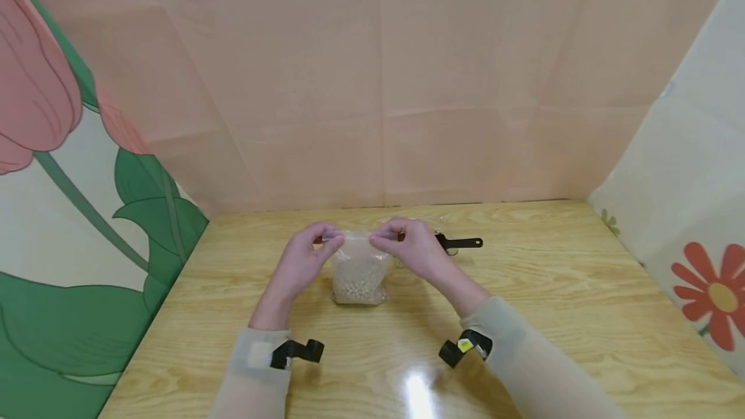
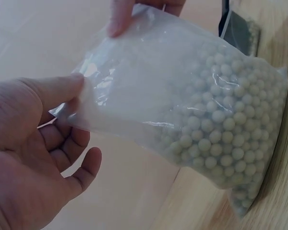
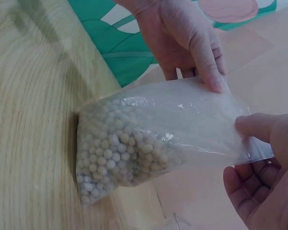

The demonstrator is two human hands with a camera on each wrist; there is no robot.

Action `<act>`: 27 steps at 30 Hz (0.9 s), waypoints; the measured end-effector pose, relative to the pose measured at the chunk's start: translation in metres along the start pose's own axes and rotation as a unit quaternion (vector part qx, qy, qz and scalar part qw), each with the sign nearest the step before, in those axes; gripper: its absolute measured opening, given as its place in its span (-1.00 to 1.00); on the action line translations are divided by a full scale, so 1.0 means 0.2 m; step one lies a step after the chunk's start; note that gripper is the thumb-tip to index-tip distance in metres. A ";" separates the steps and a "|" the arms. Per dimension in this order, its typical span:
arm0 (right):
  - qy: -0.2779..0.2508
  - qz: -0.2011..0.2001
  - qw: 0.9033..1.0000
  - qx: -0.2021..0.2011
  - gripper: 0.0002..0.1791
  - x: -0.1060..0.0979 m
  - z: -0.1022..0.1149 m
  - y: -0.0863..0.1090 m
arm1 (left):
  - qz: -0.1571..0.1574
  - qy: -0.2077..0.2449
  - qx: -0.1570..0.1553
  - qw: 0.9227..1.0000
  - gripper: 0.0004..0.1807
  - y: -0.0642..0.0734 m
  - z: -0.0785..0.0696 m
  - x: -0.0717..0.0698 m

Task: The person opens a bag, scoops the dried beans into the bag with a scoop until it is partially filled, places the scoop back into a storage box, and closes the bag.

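A clear plastic bag [image 1: 359, 273] of small pale round beads stands upright on the wooden table, its lower half filled. My left hand [image 1: 307, 253] pinches the bag's top left corner between thumb and fingers. At the opposite top corner, my right hand [image 1: 411, 247] pinches the plastic the same way. The film is stretched flat between the two hands. In the left wrist view the beads [image 2: 221, 124] bulge at the bag's base, and the upper part holds none. The right wrist view shows the bag [image 3: 149, 129] from its other side, with both thumbs on the film.
Behind my right hand lies a black handle [image 1: 464, 242], partly hidden, beside some clear plastic. The wooden table [image 1: 541, 302] ends at a pink backdrop [image 1: 378, 83]. Flower-patterned sheets stand at the left and right sides.
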State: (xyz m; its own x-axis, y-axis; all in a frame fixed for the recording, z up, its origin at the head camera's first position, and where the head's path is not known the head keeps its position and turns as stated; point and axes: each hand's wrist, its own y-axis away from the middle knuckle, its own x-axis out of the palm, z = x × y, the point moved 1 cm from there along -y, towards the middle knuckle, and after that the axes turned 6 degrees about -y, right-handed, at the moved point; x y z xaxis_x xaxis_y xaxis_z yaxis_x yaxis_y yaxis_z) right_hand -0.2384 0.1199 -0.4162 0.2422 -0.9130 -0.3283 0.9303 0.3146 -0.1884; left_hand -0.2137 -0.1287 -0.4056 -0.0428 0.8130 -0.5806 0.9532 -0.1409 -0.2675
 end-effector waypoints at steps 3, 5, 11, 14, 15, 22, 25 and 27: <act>-0.005 -0.002 1.000 0.008 -0.85 0.01 0.00 0.00 | 0.005 0.009 -0.001 1.000 -0.84 0.00 0.00 0.00; -0.005 -0.001 1.000 0.008 -0.84 0.01 0.00 0.00 | 0.003 0.014 0.002 1.000 -0.84 0.00 0.00 0.00; 0.009 0.002 1.000 -0.004 -0.82 0.00 -0.01 0.00 | 0.000 0.016 0.007 1.000 -0.82 0.01 0.01 0.00; 0.003 0.004 1.000 -0.002 -0.85 0.00 -0.01 0.00 | 0.010 0.008 0.000 1.000 -0.81 0.01 0.00 0.00; 0.000 0.004 1.000 -0.001 -0.86 0.00 -0.01 0.00 | 0.013 0.004 -0.002 1.000 -0.81 0.01 0.00 0.00; -0.001 -0.001 1.000 0.002 -0.85 0.01 -0.01 -0.01 | 0.017 -0.009 0.003 1.000 -0.81 0.00 0.00 0.01; -0.002 0.006 1.000 0.009 -0.82 0.03 -0.01 -0.01 | 0.014 -0.008 0.004 1.000 -0.83 0.00 0.00 0.01; -0.003 0.009 1.000 0.010 -0.81 0.03 0.00 -0.02 | 0.016 -0.007 0.003 1.000 -0.84 0.00 -0.01 0.01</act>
State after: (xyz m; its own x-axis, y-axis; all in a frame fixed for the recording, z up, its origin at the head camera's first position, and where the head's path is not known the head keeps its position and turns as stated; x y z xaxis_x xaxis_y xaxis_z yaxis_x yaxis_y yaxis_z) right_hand -0.2402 0.1133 -0.4175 0.2601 -0.9093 -0.3249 0.9315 0.3249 -0.1636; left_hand -0.2126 -0.1263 -0.4057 -0.0176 0.7998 -0.6000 0.9524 -0.1693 -0.2537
